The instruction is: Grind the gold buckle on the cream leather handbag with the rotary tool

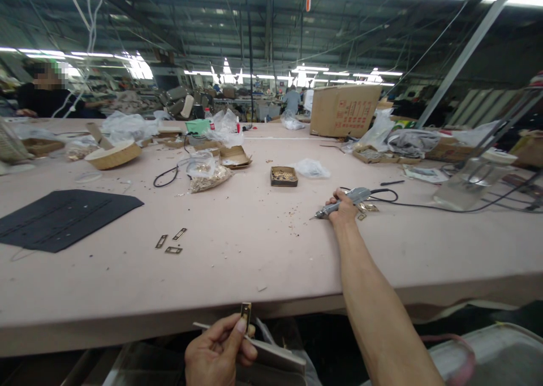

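Note:
My left hand [218, 352] is below the table's near edge, pinching a small brass metal fitting [245, 310] against a thin flat board [271, 352]. My right arm stretches out over the pink table [254, 250], and my right hand [343, 208] grips a grey electric screwdriver [345, 200] lying low on the tabletop, its tip pointing left. A few brass parts [368, 207] lie just right of that hand. The tool's black cable [424, 205] trails off to the right.
Three small metal plates [172, 242] lie near a dark flat panel [59, 216] at left. A small box of brass screws [284, 176], plastic bags, a woven basket [113, 154] and a cardboard carton [344, 110] stand farther back. A person sits far left.

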Demonstrator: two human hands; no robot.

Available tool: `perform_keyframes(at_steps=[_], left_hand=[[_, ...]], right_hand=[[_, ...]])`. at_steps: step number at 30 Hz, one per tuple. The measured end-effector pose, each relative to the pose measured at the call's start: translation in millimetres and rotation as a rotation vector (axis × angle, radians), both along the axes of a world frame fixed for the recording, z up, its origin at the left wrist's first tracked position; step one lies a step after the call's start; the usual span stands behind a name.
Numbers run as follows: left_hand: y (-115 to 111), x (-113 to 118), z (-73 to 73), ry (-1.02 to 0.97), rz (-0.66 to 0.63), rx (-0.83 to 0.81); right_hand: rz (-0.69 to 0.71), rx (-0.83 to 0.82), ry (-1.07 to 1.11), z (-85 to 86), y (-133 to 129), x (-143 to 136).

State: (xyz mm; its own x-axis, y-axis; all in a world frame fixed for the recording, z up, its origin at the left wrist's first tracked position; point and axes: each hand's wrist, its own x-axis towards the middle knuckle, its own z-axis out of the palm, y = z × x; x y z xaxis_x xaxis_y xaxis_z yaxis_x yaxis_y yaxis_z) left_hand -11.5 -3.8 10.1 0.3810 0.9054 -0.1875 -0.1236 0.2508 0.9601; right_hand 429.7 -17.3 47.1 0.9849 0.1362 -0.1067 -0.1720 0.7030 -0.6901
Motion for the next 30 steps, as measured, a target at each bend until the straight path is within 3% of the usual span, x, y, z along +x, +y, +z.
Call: perform_keyframes(at_steps=[24,30], left_hand=[[-1.6,0.7,-1.4,0.027,0.016,0.014],[2.5,-0.1,0.4,0.005,-0.006,0.03]], right_hand=[[-0.013,-0.01,0.011,0.5,0.2,-1.7],[0.02,0.061,-0.009,20.4,-4.8,-16.4]])
